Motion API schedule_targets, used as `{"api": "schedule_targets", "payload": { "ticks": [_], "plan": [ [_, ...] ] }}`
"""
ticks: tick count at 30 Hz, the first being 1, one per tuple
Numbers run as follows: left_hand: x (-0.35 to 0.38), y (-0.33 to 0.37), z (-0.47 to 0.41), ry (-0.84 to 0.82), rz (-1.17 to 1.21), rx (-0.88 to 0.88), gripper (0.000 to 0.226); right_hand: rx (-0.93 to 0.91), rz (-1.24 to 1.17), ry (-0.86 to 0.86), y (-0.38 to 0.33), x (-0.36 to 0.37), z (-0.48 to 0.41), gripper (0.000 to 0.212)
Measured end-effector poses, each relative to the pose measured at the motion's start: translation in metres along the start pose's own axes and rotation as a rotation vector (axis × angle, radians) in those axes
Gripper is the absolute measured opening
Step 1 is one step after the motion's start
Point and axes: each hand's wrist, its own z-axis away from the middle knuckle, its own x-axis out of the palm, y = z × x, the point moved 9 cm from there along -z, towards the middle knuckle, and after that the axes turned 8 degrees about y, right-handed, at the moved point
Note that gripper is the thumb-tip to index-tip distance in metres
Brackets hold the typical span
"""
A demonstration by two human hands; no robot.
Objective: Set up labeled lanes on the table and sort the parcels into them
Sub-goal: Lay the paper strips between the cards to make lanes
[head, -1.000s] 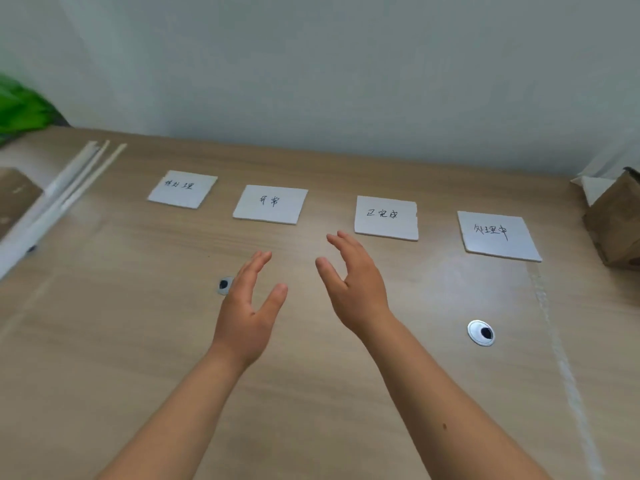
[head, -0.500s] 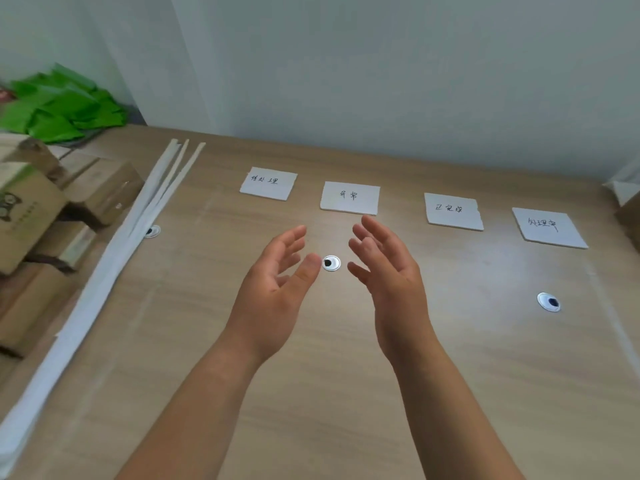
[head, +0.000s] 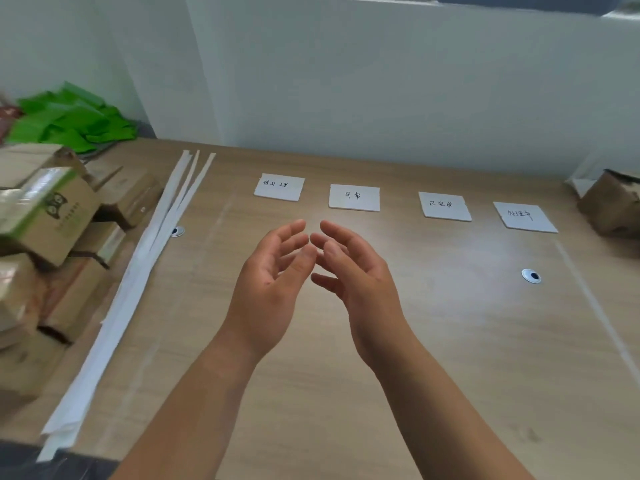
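Table: left hand, right hand closer

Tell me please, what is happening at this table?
A person holds the left hand and the right hand over the table, both empty, fingers relaxed, fingertips close together. Four white cards with handwriting lie in a row along the far side. Long white strips lie bundled at the left, not yet laid as lane lines. Cardboard boxes are stacked at the left and a brown box sits far right; none is beside a card.
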Motion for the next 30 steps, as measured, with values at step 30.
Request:
{"api": "schedule_targets", "payload": {
  "ticks": [30],
  "plan": [
    [-0.371,-0.252,-0.044,0.164,-0.332,-0.607,0.050,0.619,0.117,-0.052,0.300,0.347,0.001,0.025]
  ]
}}
